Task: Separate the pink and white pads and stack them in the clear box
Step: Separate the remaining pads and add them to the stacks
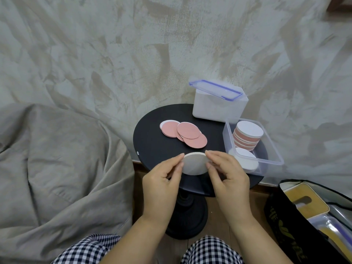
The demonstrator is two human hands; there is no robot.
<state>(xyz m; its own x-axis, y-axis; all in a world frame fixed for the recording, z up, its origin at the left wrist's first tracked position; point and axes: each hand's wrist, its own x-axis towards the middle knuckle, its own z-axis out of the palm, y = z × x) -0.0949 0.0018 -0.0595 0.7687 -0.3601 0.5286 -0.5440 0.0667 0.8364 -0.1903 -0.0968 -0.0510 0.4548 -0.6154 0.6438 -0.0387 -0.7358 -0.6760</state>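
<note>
I hold one round pad (194, 164), white face up, over the near edge of the black round table (152, 141). My left hand (162, 180) pinches its left rim and my right hand (226, 176) pinches its right rim. Several pink pads (183, 132) lie spread and overlapping on the table behind it. The open clear box (274, 149) stands at the table's right, holding a tall stack of pink-and-white pads (247, 135) at the back and a low pile of white pads (247, 161) at the front.
A white lidded container (219, 105) with a blue-rimmed lid lying askew on top stands behind the clear box. A grey bean bag (57, 159) fills the left. A black bag (312, 221) with items inside sits on the floor at right.
</note>
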